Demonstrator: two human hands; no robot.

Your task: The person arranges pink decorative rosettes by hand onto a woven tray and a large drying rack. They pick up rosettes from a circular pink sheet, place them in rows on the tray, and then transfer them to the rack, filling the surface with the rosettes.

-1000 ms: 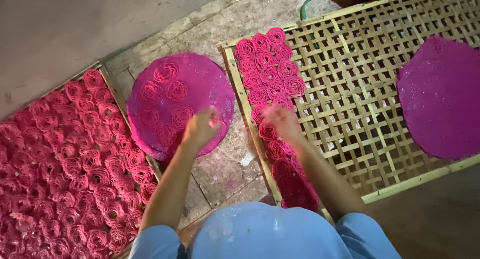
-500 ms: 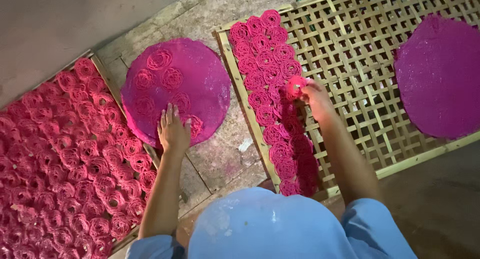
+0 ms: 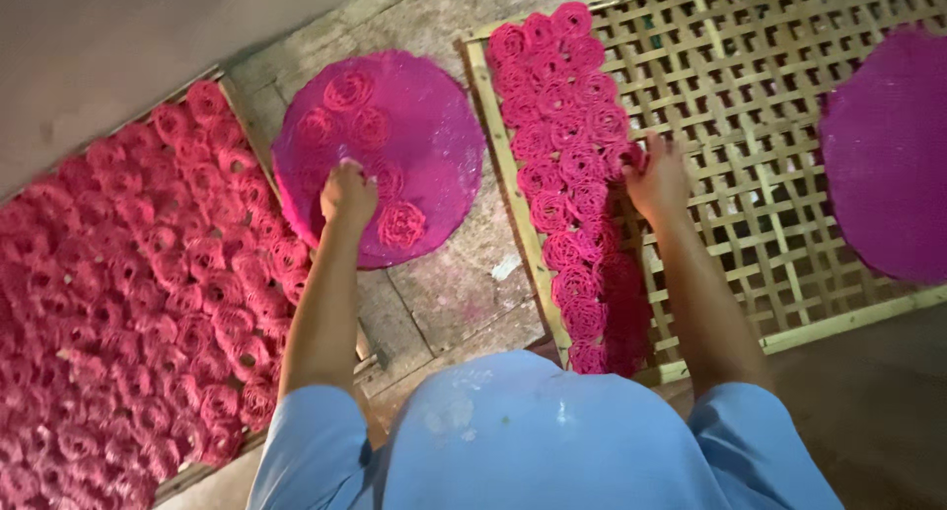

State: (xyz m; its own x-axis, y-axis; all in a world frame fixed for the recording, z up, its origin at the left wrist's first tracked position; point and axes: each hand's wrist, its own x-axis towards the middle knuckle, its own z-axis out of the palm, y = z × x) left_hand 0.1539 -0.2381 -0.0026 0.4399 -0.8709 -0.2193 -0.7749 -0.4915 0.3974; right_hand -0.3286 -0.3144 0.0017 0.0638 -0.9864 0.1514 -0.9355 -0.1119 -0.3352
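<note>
My left hand rests on a round magenta mat, fingers closed around one of the pink spiral coils lying on it. My right hand is over a bamboo lattice tray, pressing a pink coil down at the edge of a column of coils along the tray's left side. The fingertips of both hands are hidden from me.
A second tray on the left is packed with several rows of pink coils. Another round magenta mat lies on the lattice at the right. Stone floor shows between the trays. My blue shirt fills the bottom.
My left hand moved up onto the round mat toward a coil. My right hand stayed at the coil column, shifting slightly toward me along its right edge.
</note>
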